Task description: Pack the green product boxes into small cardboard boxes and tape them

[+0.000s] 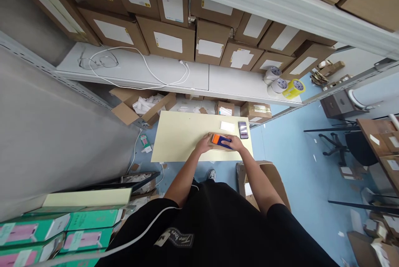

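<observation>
Over the pale yellow tabletop (pixel 177 138), my left hand (pixel 204 144) is closed on the left end of a small brown cardboard box (pixel 215 147). On top of that box is an orange and dark-blue block-like object (pixel 220 139), too small to name. My right hand (pixel 236 143) grips this object at its dark-blue end, the thumb lying across it. Whether the right fingers also clasp the box beneath is hidden. Behind my hands, a white card or pad (pixel 227 126) and a phone (pixel 243 130) lie on the tabletop.
The shelf (pixel 193 76) beyond bears cartons (pixel 168 41), a white cable (pixel 146 61), glasses (pixel 99 61) and tape rolls (pixel 294 88). An open carton (pixel 149 109) stands behind the table at left; another open box (pixel 274 179) is by my right side. Green boxes (pixel 90 219) are stacked at lower left.
</observation>
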Available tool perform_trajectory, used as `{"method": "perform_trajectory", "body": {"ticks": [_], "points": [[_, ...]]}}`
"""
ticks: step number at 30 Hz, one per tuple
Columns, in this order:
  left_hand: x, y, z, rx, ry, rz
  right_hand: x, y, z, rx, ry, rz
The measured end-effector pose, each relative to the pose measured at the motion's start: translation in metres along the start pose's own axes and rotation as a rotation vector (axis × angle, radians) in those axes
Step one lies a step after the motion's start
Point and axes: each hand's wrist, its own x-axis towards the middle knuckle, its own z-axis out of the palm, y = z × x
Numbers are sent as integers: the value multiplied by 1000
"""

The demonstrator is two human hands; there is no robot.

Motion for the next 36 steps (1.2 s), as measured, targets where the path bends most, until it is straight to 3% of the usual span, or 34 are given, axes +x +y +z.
{"method": "perform_trajectory", "body": {"ticks": [8,11,17,21,25,30,33,36], "points": [[-4,-1,-12,241,-74,-92,2,-12,-22,-226,-107,132],[-2,-5,-13,242,-83,-110,-6,16,-39,-261,-126,204],[4,-18,-8,165,-99,-62,-51,110,-83,-300,-179,450],[4,-23,-13,126,-111,-31,-69,125,-89,-307,-149,509],[1,-35,-30,52,-119,-18,-61,101,-85,-273,-69,498],[-10,-64,-67,-122,-118,-48,-32,49,-70,27,-62,369],[-22,-72,-92,-111,4,-158,-9,0,-55,109,-81,282],[-30,-63,-112,-119,178,-245,12,-61,-39,39,-92,197]]}}
